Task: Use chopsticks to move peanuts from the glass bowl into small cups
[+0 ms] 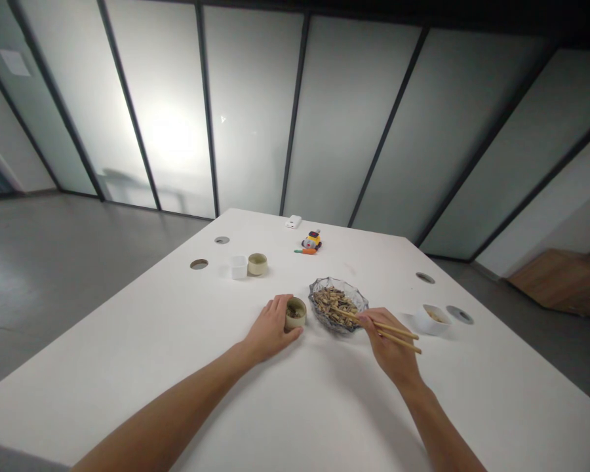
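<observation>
My left hand (pixel 273 330) wraps its fingers and thumb around a small beige cup (pixel 296 322) standing on the white table. Some dark bits lie inside that cup. Just to its right sits a faceted glass bowl (pixel 343 323) filled with brown-striped pieces that look like sunflower seeds (pixel 335 301). My right hand (pixel 391 344) grips a pair of wooden chopsticks (pixel 398 332), whose tips reach into the bowl among the seeds. Whether the tips pinch a seed is too small to tell.
On the right stands a white tub (pixel 431 321) with pale contents. Farther left are another beige cup (pixel 257 264) and a clear plastic container (pixel 238 267). A yellow toy car (pixel 311 240), a toy carrot (pixel 307 252) and a white box (pixel 294 221) lie toward the table's (pixel 216 393) far edge.
</observation>
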A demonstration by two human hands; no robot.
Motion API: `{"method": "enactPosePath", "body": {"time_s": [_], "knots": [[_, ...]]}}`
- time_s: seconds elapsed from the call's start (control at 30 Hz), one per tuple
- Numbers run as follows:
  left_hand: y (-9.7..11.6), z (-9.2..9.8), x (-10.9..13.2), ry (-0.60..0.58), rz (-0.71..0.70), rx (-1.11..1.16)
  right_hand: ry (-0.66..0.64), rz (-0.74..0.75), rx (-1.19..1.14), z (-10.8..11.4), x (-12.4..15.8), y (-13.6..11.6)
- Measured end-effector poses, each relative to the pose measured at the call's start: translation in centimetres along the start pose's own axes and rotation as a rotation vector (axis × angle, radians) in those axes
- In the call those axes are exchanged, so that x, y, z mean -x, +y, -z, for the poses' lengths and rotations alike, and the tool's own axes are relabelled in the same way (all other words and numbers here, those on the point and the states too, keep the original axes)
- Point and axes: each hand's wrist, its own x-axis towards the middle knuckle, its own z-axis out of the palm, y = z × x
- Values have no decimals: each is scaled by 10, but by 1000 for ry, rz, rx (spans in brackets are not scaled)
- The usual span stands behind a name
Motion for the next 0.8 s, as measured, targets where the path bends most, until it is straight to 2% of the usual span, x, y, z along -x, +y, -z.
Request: {"method": "enactPosePath", "body": {"time_s": [0.27, 0.43, 0.53, 0.67, 0.73, 0.8], "knots": [[-1, 0, 1, 5, -7, 11, 109, 57, 64, 5, -2, -4], [-5, -3, 0, 15, -12, 7, 152, 93, 4, 3, 1, -22], [-6, -5, 0, 10, -14, 8, 134, 100, -97, -4, 5, -35], [-6, -5, 0, 10, -2, 4, 31, 80, -187, -13, 8, -44], [-6, -5, 0, 8, -2, 1, 52, 48, -187, -12, 7, -41], [-6, -5, 0, 7, -8, 1, 129, 1, -159, -7, 4, -34]]}}
